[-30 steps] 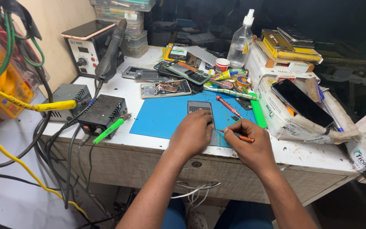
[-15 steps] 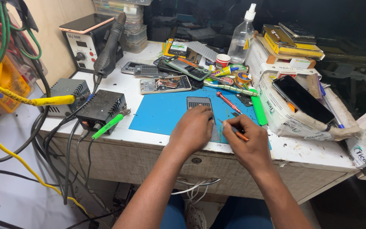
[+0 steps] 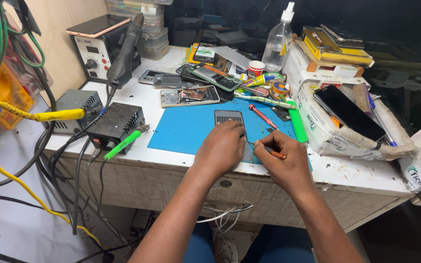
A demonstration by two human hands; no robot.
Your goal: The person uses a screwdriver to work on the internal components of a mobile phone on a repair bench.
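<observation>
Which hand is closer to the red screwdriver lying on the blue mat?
Right. The right hand sits just below the red screwdriver on the blue mat; the left hand is further left, resting on the phone.

Both forearms are bare to the elbow with no sleeves, watch, rings or gloves on the left hand (image 3: pixel 222 146) or the right hand (image 3: pixel 288 158), the fingernails are cut short, and blue trousers cover the knees below the desk edge.
</observation>
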